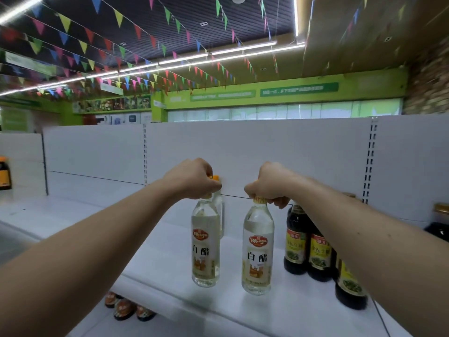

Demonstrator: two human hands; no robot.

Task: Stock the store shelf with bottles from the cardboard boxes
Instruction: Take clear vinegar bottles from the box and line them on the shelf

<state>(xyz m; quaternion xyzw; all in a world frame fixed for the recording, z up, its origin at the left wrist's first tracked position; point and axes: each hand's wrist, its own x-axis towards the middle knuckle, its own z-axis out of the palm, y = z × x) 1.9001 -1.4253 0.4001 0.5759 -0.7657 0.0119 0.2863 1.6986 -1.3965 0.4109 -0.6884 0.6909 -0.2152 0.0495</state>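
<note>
Caps of both held bottles are hidden inside the fists. Left hand [192, 178] has its fingers curled round the neck of left bottle [205, 244]. Right hand [269, 183] has the same grip on right bottle [258, 251], with a yellow neck band just showing under the fingers. Both bottles are upright over the shelf [291, 307], near centre frame. Can't tell if the bases touch it.

Third bottle [219, 203] sits at 1 o'clock behind left bottle, mostly covered; only its orange cap and one shoulder are visible. Dark bottles [296, 242] stand at 3 o'clock of right bottle, partly behind the right forearm, count unclear. Jar [440, 222] at far 3 o'clock is cut by the frame edge. Edge bottle [4, 173] at 9 o'clock is also cut. Lower bottles [126, 308] at 7 o'clock show tops only, the rest under the shelf.

Labels: both held bottles read 白醋, and the red logo above looks like 保宁. Small print is unreadable. Dark bottles have yellow labels with blurred text. Green banner [298, 88] at 12 o'clock has white writing, too blurred to read.
</note>
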